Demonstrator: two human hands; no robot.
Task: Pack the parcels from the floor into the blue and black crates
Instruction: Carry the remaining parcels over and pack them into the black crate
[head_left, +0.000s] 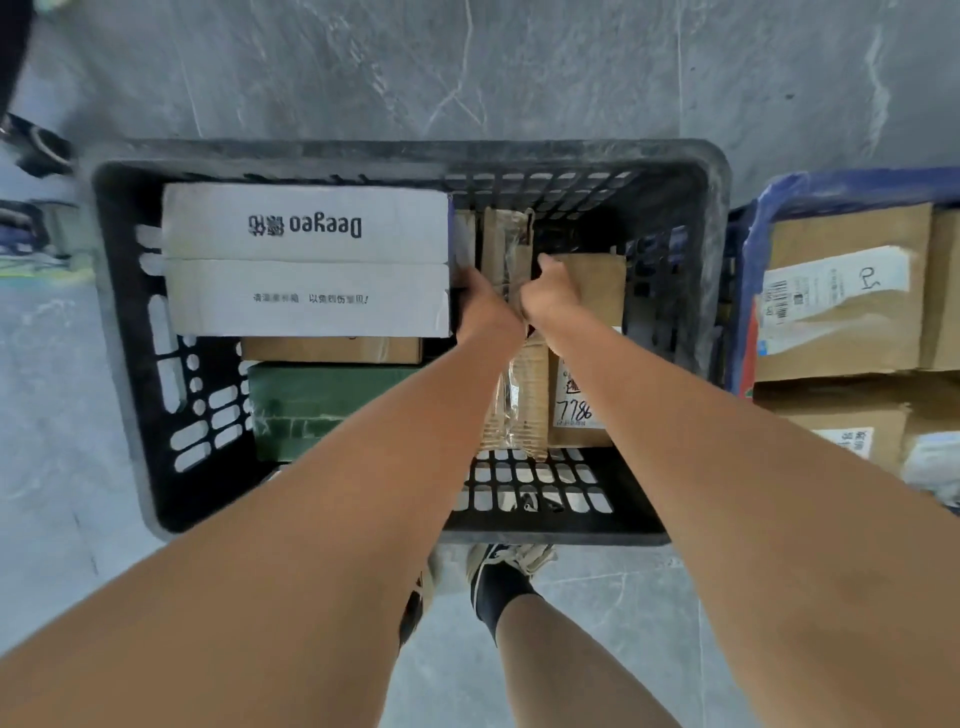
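grey marble floor, black crate in the middle. your left hand and right hand are both down inside it, on a taped brown parcel standing on edge right of the white box. its long axis runs away from you, and both hands are equally near. fingers hidden behind knuckles; can't tell the grip. blue crate, right of the black one, is cut off and holds parcels.

— What's sitting in the black crate?
— Two white boxes are lying along its far left corner, a green box nearer. Both hands, left and right, are gripping a tall cardboard parcel standing mid-crate.
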